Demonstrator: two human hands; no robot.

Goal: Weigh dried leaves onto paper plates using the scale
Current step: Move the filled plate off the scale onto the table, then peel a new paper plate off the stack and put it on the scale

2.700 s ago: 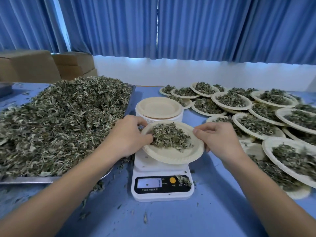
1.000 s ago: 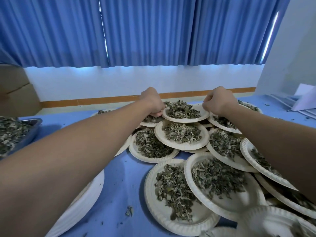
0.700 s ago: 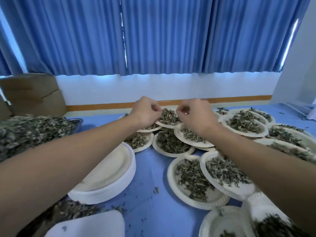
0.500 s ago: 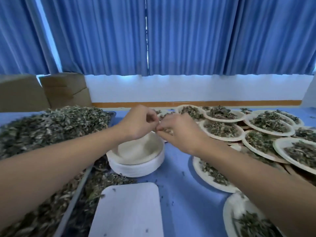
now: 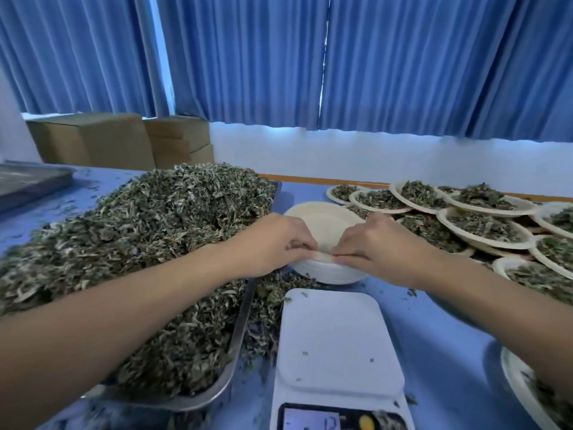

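A stack of empty paper plates [image 5: 321,217] stands on the blue table just beyond the white scale [image 5: 333,346]. My left hand [image 5: 273,243] and my right hand [image 5: 376,243] meet at the near rim of the stack, fingertips pinching the edge of the top plate. The scale's platform is bare except for a few leaf crumbs, and its display [image 5: 310,422] is lit. A big heap of dried leaves [image 5: 139,243] fills a metal tray [image 5: 217,386] on the left, under my left forearm.
Several paper plates filled with leaves [image 5: 483,225] overlap across the right side of the table, one at the near right edge [image 5: 533,398]. Cardboard boxes [image 5: 124,141] stand at the back left, beside a second metal tray [image 5: 28,181]. Blue curtains hang behind.
The filled plate went from the scale to the pile of plates on the right. Both hands then came back left to the stack of empty plates and now pinch its top plate's rim.
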